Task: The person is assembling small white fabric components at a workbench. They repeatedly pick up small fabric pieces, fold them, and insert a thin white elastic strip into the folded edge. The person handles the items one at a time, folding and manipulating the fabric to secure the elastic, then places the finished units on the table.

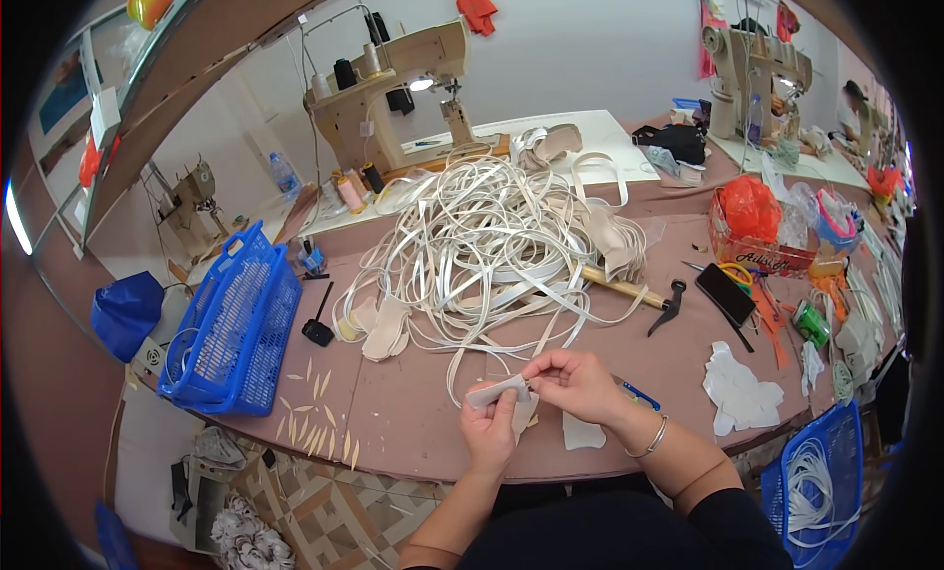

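Note:
My left hand [489, 434] is closed around a small pale beige leather-like piece [497, 391], its thumb pressed on the near face. Pinched fingers of my right hand [580, 385] meet at the right edge of that same piece; whether they also hold something tiny there cannot be made out. Just beyond both hands lies a big tangled heap of white and cream strips [482, 245]. Another pale cut piece [582, 432] rests on the table under my right wrist. Near that forearm is a blue tool [641, 394], partly hidden.
On the left stands a blue plastic basket [241, 324], with several thin yellowish slivers [320, 437] beside it. A hammer [619, 287] lies right of the heap, near a black phone [725, 295] and white scraps [739, 388]. A sewing machine [393, 103] stands behind.

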Action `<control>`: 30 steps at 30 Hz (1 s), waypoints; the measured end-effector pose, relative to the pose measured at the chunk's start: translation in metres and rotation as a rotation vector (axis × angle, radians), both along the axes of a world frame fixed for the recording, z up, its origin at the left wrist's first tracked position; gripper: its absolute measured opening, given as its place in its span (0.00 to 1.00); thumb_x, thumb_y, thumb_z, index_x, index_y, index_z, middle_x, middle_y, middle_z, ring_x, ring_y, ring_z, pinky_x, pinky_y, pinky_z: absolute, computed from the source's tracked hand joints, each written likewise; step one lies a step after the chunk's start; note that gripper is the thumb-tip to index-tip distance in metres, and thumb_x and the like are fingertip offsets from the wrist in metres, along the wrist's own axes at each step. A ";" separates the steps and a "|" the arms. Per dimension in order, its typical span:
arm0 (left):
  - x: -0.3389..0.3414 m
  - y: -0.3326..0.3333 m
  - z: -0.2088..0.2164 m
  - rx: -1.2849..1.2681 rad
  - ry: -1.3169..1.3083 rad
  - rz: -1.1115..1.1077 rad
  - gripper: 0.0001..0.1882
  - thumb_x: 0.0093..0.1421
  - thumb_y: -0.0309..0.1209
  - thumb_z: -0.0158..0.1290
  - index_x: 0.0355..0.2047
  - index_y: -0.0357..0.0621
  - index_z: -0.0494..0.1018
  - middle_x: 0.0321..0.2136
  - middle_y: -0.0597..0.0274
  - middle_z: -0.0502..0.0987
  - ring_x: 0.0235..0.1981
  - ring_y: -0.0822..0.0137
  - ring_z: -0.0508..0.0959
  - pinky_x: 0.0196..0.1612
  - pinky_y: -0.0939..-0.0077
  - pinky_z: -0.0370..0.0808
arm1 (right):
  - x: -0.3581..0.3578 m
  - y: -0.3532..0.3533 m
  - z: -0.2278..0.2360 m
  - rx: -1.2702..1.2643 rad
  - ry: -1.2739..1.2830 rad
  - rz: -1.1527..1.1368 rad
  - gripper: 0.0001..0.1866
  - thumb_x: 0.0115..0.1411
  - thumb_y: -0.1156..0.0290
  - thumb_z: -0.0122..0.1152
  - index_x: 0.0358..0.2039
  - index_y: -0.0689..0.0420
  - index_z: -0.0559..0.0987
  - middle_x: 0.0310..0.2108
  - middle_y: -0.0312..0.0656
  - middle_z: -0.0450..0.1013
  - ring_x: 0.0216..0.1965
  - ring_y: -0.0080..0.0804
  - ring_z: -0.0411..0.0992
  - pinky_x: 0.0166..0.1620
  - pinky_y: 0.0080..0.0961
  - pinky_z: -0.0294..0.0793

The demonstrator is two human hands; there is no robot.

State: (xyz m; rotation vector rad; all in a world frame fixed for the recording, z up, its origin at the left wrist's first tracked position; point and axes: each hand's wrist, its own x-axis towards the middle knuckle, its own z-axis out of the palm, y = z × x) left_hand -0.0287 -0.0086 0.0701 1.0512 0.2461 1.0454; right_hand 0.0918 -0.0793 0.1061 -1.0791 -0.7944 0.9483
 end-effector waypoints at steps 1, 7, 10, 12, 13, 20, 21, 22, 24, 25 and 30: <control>0.000 0.000 0.000 0.024 0.007 0.013 0.09 0.55 0.16 0.49 0.36 0.38 0.63 0.31 0.60 0.72 0.32 0.76 0.73 0.36 0.84 0.70 | 0.000 0.000 0.000 0.001 -0.041 -0.005 0.04 0.51 0.79 0.57 0.29 0.66 0.75 0.28 0.37 0.72 0.31 0.18 0.72 0.34 0.14 0.73; 0.002 0.000 -0.009 0.149 0.055 0.100 0.09 0.55 0.17 0.49 0.35 0.38 0.63 0.31 0.60 0.72 0.32 0.76 0.73 0.36 0.84 0.71 | -0.003 0.000 -0.004 -0.024 -0.316 -0.101 0.07 0.48 0.78 0.59 0.29 0.66 0.75 0.29 0.38 0.73 0.32 0.20 0.72 0.38 0.16 0.74; 0.005 -0.005 -0.012 0.166 0.028 0.169 0.08 0.56 0.17 0.49 0.35 0.38 0.63 0.32 0.58 0.73 0.33 0.74 0.74 0.38 0.83 0.71 | -0.010 0.002 -0.010 0.026 -0.363 -0.180 0.07 0.47 0.78 0.60 0.29 0.65 0.75 0.29 0.39 0.73 0.32 0.22 0.73 0.40 0.18 0.74; 0.008 -0.007 -0.013 0.197 0.035 0.233 0.08 0.56 0.16 0.48 0.35 0.38 0.63 0.32 0.57 0.73 0.33 0.72 0.74 0.39 0.83 0.72 | -0.015 0.003 -0.011 0.075 -0.343 -0.228 0.07 0.47 0.79 0.59 0.29 0.65 0.75 0.29 0.39 0.73 0.32 0.23 0.73 0.40 0.19 0.74; 0.008 -0.008 -0.015 0.202 0.024 0.235 0.08 0.56 0.16 0.48 0.35 0.37 0.63 0.33 0.56 0.73 0.34 0.72 0.74 0.39 0.82 0.72 | -0.017 0.004 -0.013 0.080 -0.323 -0.235 0.07 0.47 0.79 0.59 0.29 0.65 0.75 0.29 0.39 0.73 0.32 0.23 0.73 0.41 0.20 0.74; 0.010 -0.005 -0.025 0.325 0.006 0.273 0.08 0.57 0.16 0.47 0.36 0.37 0.63 0.35 0.52 0.73 0.36 0.69 0.75 0.41 0.81 0.73 | -0.021 0.010 -0.027 0.096 -0.177 -0.259 0.06 0.49 0.80 0.58 0.30 0.66 0.75 0.30 0.40 0.74 0.34 0.23 0.73 0.41 0.20 0.74; 0.011 -0.005 -0.025 0.360 0.014 0.282 0.08 0.56 0.16 0.47 0.36 0.37 0.63 0.35 0.52 0.73 0.37 0.69 0.75 0.41 0.80 0.73 | -0.020 0.011 -0.031 0.121 -0.140 -0.260 0.06 0.49 0.80 0.57 0.30 0.66 0.75 0.30 0.40 0.74 0.34 0.24 0.73 0.41 0.20 0.74; 0.010 -0.005 -0.025 0.343 0.016 0.280 0.08 0.56 0.16 0.47 0.36 0.37 0.63 0.35 0.53 0.73 0.36 0.69 0.75 0.41 0.80 0.72 | -0.020 0.011 -0.030 0.123 -0.129 -0.245 0.06 0.50 0.80 0.57 0.30 0.66 0.75 0.30 0.40 0.74 0.34 0.23 0.73 0.41 0.20 0.74; 0.009 -0.005 -0.026 0.308 0.022 0.278 0.08 0.56 0.17 0.47 0.36 0.37 0.63 0.34 0.53 0.73 0.35 0.70 0.74 0.40 0.80 0.72 | -0.019 0.011 -0.029 0.128 -0.106 -0.214 0.06 0.51 0.80 0.57 0.30 0.66 0.75 0.31 0.40 0.74 0.34 0.23 0.73 0.40 0.19 0.74; 0.008 -0.003 -0.025 0.218 0.002 0.216 0.09 0.56 0.17 0.48 0.36 0.37 0.63 0.34 0.55 0.72 0.34 0.71 0.74 0.40 0.80 0.72 | -0.016 0.009 -0.026 0.094 -0.067 -0.172 0.06 0.51 0.79 0.57 0.31 0.66 0.75 0.31 0.40 0.74 0.34 0.23 0.73 0.40 0.19 0.74; 0.006 0.005 -0.006 -0.147 -0.055 -0.023 0.10 0.56 0.18 0.48 0.37 0.39 0.63 0.32 0.60 0.72 0.31 0.74 0.72 0.36 0.81 0.70 | -0.003 0.003 -0.014 -0.021 -0.025 -0.065 0.09 0.52 0.78 0.57 0.35 0.67 0.74 0.31 0.39 0.73 0.34 0.22 0.73 0.38 0.18 0.74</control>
